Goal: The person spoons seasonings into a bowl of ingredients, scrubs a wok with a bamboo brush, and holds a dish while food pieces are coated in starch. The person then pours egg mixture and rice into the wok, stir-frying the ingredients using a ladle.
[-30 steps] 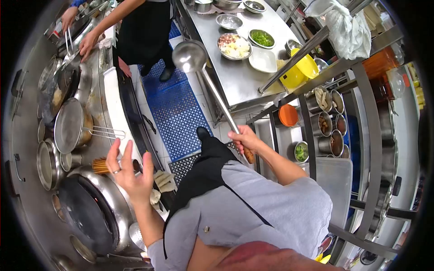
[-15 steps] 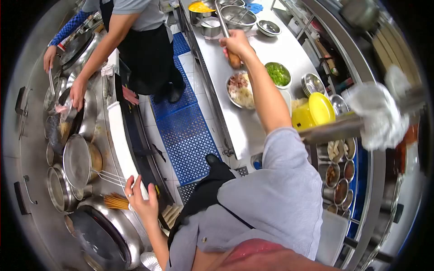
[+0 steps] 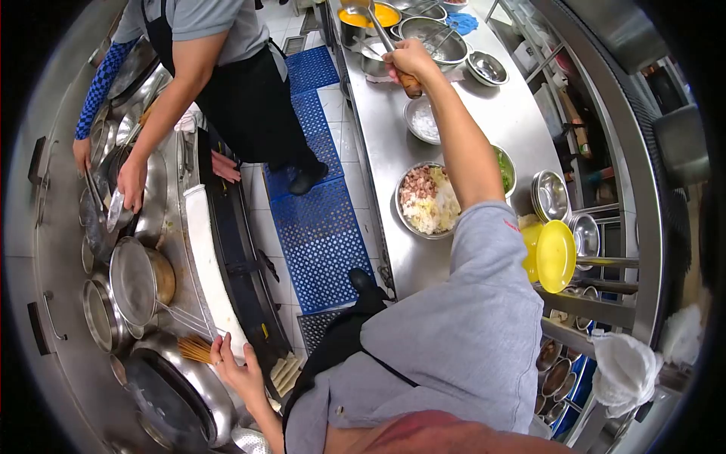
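While in right hand [image 3: 411, 60], ladle [image 3: 383, 32] near pot [image 3: 351, 34]

A commercial kitchen — steel counter [image 3: 522, 117], chopped ingredients [image 3: 428, 203], aproned co-worker [image 3: 246, 113], and, in the dim corner, probably a wok [image 3: 168, 395].

Desk [image 3: 414, 266]: plain silver-grey. Ladle [image 3: 380, 30]: silver, with brown grip [image 3: 409, 85]. Far edge of desk: orange liquid [image 3: 388, 13]; blue cloth [image 3: 462, 24]. Near end of desk: food mix [image 3: 425, 203] in pink and pale yellow-white; green pieces [image 3: 505, 172]. Toward near right corner: yellow container [image 3: 556, 256]. Person's sleeve [image 3: 484, 257]: grey, small red lettering. Co-worker's arm sleeve [image 3: 98, 94]: blue and black checks. Floor mat [image 3: 321, 246]: blue, regular hole pattern. Towel [image 3: 214, 265]: white
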Action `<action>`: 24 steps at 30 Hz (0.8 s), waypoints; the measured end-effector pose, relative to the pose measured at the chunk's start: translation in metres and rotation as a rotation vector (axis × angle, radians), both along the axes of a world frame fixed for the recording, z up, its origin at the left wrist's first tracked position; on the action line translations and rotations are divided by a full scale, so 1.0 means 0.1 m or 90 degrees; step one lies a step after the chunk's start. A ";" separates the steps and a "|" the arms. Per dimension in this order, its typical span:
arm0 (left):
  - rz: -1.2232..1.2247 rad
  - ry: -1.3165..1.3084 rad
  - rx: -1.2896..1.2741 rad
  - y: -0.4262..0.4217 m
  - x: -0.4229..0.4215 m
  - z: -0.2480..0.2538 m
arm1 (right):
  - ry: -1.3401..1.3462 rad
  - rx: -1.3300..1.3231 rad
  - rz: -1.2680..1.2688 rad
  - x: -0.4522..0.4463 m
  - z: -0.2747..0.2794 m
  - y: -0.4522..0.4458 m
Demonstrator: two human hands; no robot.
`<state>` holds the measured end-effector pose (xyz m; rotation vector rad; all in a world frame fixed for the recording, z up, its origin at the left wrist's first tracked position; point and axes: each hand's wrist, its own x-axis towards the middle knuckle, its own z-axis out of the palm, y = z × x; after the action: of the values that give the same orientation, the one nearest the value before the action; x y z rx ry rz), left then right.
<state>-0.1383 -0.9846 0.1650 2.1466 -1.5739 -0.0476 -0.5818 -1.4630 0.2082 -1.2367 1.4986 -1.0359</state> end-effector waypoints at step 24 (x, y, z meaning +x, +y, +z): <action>-0.047 0.003 -0.001 -0.18 -0.02 -0.01 | -1.026 0.088 0.093 -0.65 0.12 -0.48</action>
<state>-0.1404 -1.0031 0.1637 2.0857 -1.6490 -0.0761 -0.6470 -1.5106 0.2202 -0.1158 0.1808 -1.2464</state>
